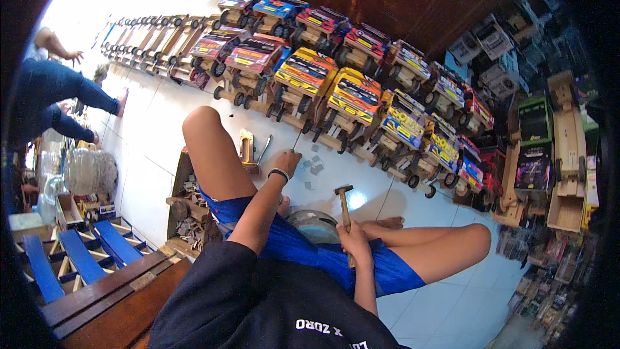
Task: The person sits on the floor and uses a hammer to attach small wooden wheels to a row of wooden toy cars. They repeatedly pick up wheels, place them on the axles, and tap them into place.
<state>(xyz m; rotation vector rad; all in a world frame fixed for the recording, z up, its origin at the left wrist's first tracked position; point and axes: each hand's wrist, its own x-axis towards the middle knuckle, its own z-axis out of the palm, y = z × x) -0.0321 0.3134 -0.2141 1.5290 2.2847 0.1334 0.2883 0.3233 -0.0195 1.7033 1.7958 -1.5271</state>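
Note:
My right hand (354, 243) is wrapped round the wooden handle of a hammer (344, 201), whose dark metal head points away from me above the floor. My left hand (285, 162), with a dark band at the wrist, reaches forward over the tiles with its fingers closed. What it holds, if anything, is too small to make out. Just right of it lie several small flat grey pieces (315, 165). To its left are a wooden frame-like piece (247, 147) and a curved grey tool (264, 149). Between my legs sits a rounded grey block (312, 225).
Rows of colourful wooden toy trucks (353, 95) stretch across the floor ahead, with bare wooden chassis (155, 42) farther left. A wooden box (183, 203) of small scraps stands by my left knee. Another person's legs (71, 94) are at far left. Blue slats (84, 255) lie lower left.

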